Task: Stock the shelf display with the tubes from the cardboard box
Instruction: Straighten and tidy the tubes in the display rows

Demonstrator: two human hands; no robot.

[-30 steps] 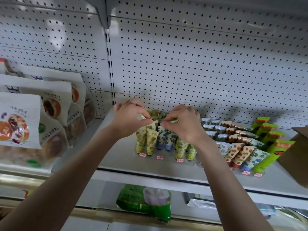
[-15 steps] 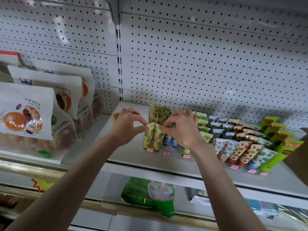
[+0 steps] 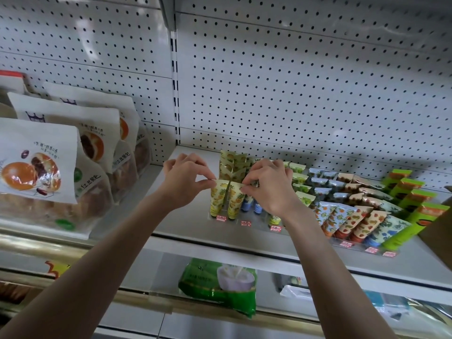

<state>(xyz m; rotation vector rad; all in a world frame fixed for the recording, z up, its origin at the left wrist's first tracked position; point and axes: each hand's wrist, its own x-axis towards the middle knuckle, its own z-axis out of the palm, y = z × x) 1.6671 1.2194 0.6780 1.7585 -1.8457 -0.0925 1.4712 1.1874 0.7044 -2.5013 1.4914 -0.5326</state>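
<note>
White pegboard wall full of little holes fills the top of the frame. Below it runs a grey shelf.

Two bare arms come up from the bottom corners of the frame and meet near the middle. The left hand has its back to the camera and its wrist is bent a little. Its thumb and first finger pinch the top left corner of a yellow tube. This tube stands on its cap at the front of the shelf. The other fingers of that hand are curled in.

The right hand is near the left one, knuckles up. Its thumb and first finger pinch the top edge of a second yellow tube, which stands just beside the first one. Its other fingers are curled too.

More yellow tubes stand in a line behind these two, between the hands. Blue tubes peek out under the right hand. Small red price tags sit along the front.

On the right side of the frame, tubes with fruit pictures lean back in rows, and bright green tubes lie next to them. A brown cardboard box pokes in at the right edge. I cannot tell what is inside it.

On the left side of the frame stand white bags of buns. A green bag lies on the lower shelf, near the bottom middle.
</note>
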